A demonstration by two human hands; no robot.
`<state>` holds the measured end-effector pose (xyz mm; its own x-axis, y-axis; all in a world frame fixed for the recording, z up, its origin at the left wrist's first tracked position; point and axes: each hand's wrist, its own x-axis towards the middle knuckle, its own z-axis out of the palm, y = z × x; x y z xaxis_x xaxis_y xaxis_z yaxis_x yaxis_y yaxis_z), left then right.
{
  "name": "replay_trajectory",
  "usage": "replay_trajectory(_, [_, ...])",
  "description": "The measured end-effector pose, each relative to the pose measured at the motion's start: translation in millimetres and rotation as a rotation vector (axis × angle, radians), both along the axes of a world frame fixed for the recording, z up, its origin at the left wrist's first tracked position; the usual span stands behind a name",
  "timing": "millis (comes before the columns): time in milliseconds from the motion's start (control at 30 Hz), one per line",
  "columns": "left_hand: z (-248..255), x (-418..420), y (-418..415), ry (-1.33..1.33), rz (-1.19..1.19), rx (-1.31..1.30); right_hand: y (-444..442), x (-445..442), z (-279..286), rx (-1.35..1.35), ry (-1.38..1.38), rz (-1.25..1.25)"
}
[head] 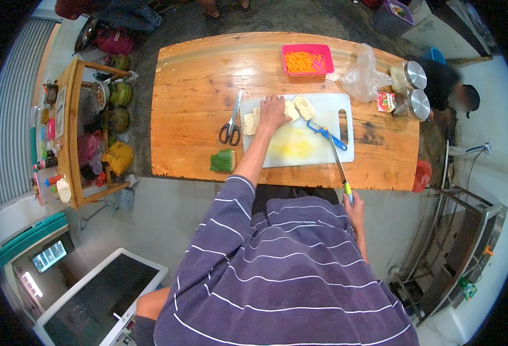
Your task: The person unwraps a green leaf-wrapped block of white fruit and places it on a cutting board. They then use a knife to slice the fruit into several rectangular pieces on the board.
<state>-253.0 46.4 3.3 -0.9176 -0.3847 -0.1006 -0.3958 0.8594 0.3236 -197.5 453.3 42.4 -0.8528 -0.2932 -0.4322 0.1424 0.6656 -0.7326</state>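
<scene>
My left hand (pixel 273 113) is over the white cutting board (pixel 280 151), fingers bent down among pale slices that look like tempeh. Two slices (pixel 250 123) show left of it; one slice (pixel 291 111) touches its thumb side, and another slice (pixel 304 107) lies farther right. Whether the fingers grip a piece is hidden. My right hand (pixel 355 207), by the table's front edge, holds the yellow-green and grey handle of a kitchen knife (pixel 337 159). Its blade points away, its tip by a blue peeler (pixel 332 139). Black-handled scissors (pixel 232 125) lie left of the board.
A leaf-wrapped block (pixel 223 160) sits at the wooden table's (pixel 185 129) front left. Behind the board are a pink tub of shredded carrot (pixel 304 62), a plastic bag (pixel 362 78), a red packet (pixel 385 102) and two metal-lidded jars (pixel 418 104). A person (pixel 446 86) is at the right.
</scene>
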Motion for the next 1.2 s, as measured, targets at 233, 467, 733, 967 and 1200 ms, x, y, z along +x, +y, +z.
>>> replay_trajectory(233, [-13,0,9,0.041,0.031,-0.020,0,3,0,-0.039,0.054,-0.006])
replay_trajectory(467, [-10,-6,17,0.064,0.069,-0.012,-2,7,1,-0.049,0.057,-0.032])
replay_trajectory(733, [-13,-31,-20,-0.085,-0.008,0.719,-8,9,3,-0.066,0.014,-0.102])
replay_trajectory(967, [-23,-12,-44,0.030,-0.058,0.241,-5,6,-2,-0.092,0.080,-0.042])
replay_trajectory(1200, [64,100,18,0.346,0.189,0.278,7,12,13,-0.018,0.066,-0.052])
